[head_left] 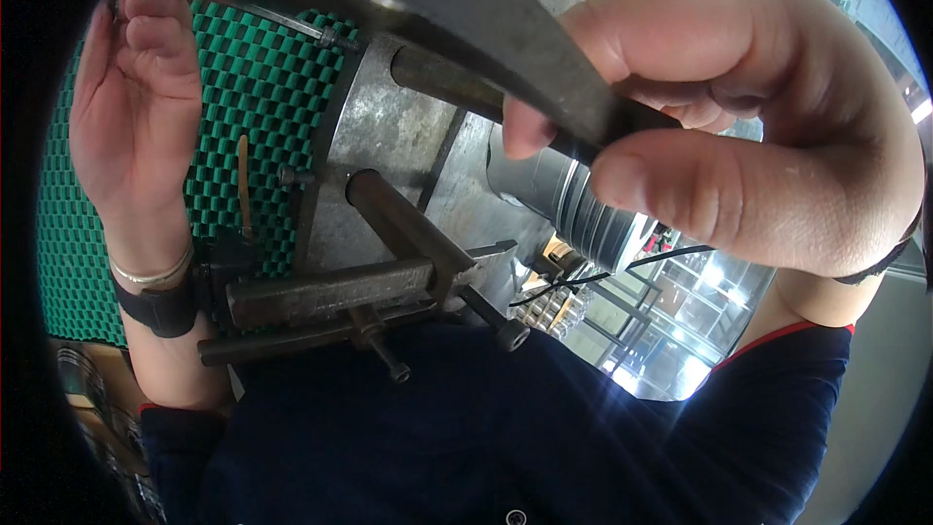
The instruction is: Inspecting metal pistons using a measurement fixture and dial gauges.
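Observation:
A dark tapered metal bar [466,29] crosses the top of the view, close up and partly blurred. Its narrow end is pinched between the thumb and fingers of my right hand [758,126]. At the left, my left hand [146,107] is raised over a green mat, palm showing and fingers curled in. The far end of the bar comes near those fingers; whether they touch it or hold something else is hidden. Below the bar, a round steel post [408,224] rises from a worn metal plate [374,122] and carries a clamp crossbar [330,294] with socket-head screws.
A second round post [437,83] stands under the bar. A ribbed silver cylinder [573,199] and a black cable [622,270] sit at the right. The green textured mat [262,68] holds a thin brown stick [243,180] and a bolt [330,37]. Bright glass panels lie beyond.

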